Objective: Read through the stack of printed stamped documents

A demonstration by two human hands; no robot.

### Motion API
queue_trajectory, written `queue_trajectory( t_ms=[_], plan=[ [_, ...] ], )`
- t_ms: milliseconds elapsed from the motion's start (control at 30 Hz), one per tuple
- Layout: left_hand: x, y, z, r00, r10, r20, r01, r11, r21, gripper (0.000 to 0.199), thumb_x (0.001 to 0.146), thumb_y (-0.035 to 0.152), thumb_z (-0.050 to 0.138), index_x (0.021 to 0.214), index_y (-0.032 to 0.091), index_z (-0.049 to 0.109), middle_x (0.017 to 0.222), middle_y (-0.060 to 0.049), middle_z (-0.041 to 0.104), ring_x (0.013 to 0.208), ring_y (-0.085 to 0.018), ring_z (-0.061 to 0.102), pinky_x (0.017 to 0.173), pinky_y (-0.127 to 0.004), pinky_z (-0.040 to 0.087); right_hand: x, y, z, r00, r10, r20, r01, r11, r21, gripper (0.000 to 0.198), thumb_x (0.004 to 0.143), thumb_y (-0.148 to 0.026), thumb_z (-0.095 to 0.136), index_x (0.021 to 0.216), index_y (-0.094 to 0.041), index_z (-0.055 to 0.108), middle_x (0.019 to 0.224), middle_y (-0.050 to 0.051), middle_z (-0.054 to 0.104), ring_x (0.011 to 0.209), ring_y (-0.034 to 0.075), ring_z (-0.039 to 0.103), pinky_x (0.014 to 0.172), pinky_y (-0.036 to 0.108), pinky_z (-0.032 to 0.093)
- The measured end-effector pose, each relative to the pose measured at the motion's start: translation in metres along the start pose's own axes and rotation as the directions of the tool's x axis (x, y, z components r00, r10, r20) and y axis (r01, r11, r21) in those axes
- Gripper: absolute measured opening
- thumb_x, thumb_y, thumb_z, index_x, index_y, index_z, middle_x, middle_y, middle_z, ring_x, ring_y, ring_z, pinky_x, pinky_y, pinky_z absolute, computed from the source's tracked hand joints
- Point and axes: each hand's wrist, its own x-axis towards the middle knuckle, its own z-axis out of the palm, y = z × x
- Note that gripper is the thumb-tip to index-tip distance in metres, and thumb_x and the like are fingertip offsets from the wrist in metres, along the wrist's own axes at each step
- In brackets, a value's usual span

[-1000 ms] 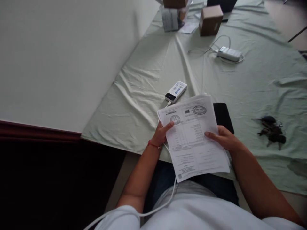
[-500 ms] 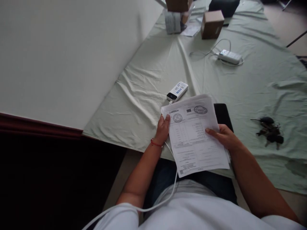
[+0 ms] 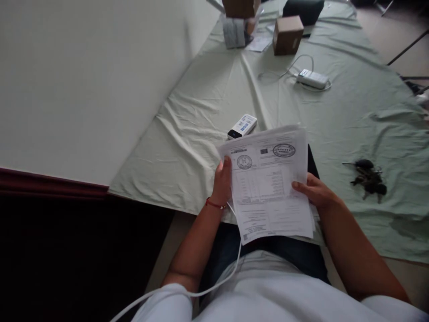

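A stack of printed papers (image 3: 264, 188) with round and oval stamps is held between both hands above the table's near edge. My left hand (image 3: 223, 181) grips its left side, thumb on top. On the right side, my right hand (image 3: 315, 191) pinches the sheets with its thumb over the front; its other fingers are behind the papers. Just beyond the papers lies a white power bank (image 3: 242, 126) with a dark end. Part of a black flat object (image 3: 313, 163) shows behind the papers' right edge. A white cable (image 3: 231, 275) runs from behind the papers across my lap.
A bunch of keys (image 3: 368, 179) lies at right on the green tablecloth (image 3: 208, 116). Farther back are a second white power bank (image 3: 313, 79) with a looped cable, a brown box (image 3: 288, 36), a black case (image 3: 303, 11) and a wrapped package (image 3: 234, 33). A wall (image 3: 83, 89) borders the left.
The papers have tilted up a little and now cover more of the black object and the near power bank's cable end. The whole view has shifted slightly. Both hands keep their grip.
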Motion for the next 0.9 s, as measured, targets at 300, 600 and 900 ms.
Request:
queue_trajectory(
  t_ms=[300, 600, 900],
  plan=[
    [0.015, 0.019, 0.007, 0.977, -0.001, 0.215, -0.022, 0.994, 0.105, 0.050, 0.073, 0.046, 0.087, 0.112, 0.018, 0.073, 0.117, -0.012, 0.076, 0.110, -0.033, 0.072, 0.094, -0.047, 0.060, -0.001, -0.011, 0.012, 0.983, -0.121, -0.139, 0.115, 0.992, -0.055, 0.043, 0.065, -0.042, 0.093, 0.101, -0.024, 0.080, 0.103, 0.007, 0.081, 0.089, 0.031, 0.078, 0.077, 0.043, 0.066],
    [0.047, 0.097, 0.032, 0.845, 0.346, 0.408, -0.462, 0.856, 0.231, 0.038, 0.072, 0.044, 0.088, 0.097, 0.018, 0.078, 0.100, -0.006, 0.079, 0.095, -0.023, 0.073, 0.086, -0.035, 0.060, -0.012, -0.058, 0.022, 0.661, -0.712, -0.238, 0.582, 0.686, -0.436, 0.041, 0.072, -0.041, 0.089, 0.109, -0.031, 0.075, 0.118, 0.003, 0.076, 0.114, 0.030, 0.070, 0.100, 0.044, 0.060],
    [0.041, 0.064, 0.012, 0.838, 0.192, 0.510, -0.372, 0.886, 0.277, 0.042, 0.068, 0.042, 0.090, 0.098, 0.017, 0.074, 0.099, -0.008, 0.077, 0.089, -0.022, 0.070, 0.080, -0.036, 0.059, -0.006, -0.071, 0.000, 0.750, -0.661, -0.011, 0.542, 0.623, -0.564, 0.041, 0.070, -0.055, 0.085, 0.096, -0.025, 0.078, 0.097, 0.005, 0.078, 0.095, 0.030, 0.074, 0.080, 0.042, 0.064]
  ],
)
